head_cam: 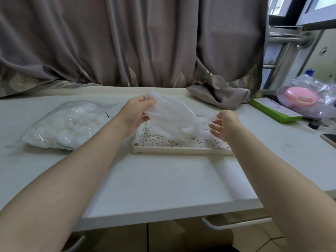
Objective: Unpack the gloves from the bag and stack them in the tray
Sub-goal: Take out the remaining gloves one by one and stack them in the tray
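Gloves: one thin translucent glove [171, 117] hangs stretched above the perforated tray [181, 149] mid-worktop, the left hand [135, 113] pinching its far end, the right hand [224, 125] gripping the near-right end with curled fingers. More fill the clear bag [67, 124] at left. Whether gloves already lie in the tray is hard to make out.

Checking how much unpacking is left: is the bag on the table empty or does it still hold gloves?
Not empty. The bag lies flat on the table, bulging with white gloves visible through its clear plastic.
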